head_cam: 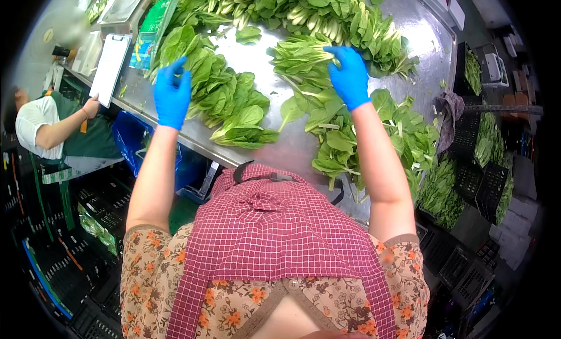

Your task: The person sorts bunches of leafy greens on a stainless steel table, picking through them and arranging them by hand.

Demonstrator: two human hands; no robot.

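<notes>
My left hand, in a blue glove, hovers at the left end of a row of leafy green bunches. Its thumb and fingers are apart, and nothing shows between them. To the right, my right hand, also gloved in blue, has its thumb and forefinger at the pale stem ends of a leafy green bunch. Whether it grips those stems is not clear. Loose leafy greens lie below and beside my right forearm. All of these rest on a shiny metal table.
A large heap of greens lines the table's far side. Toward the left are a green printed plastic bag and a person holding a clipboard. A purple cloth drapes over the right edge, near black crates of greens.
</notes>
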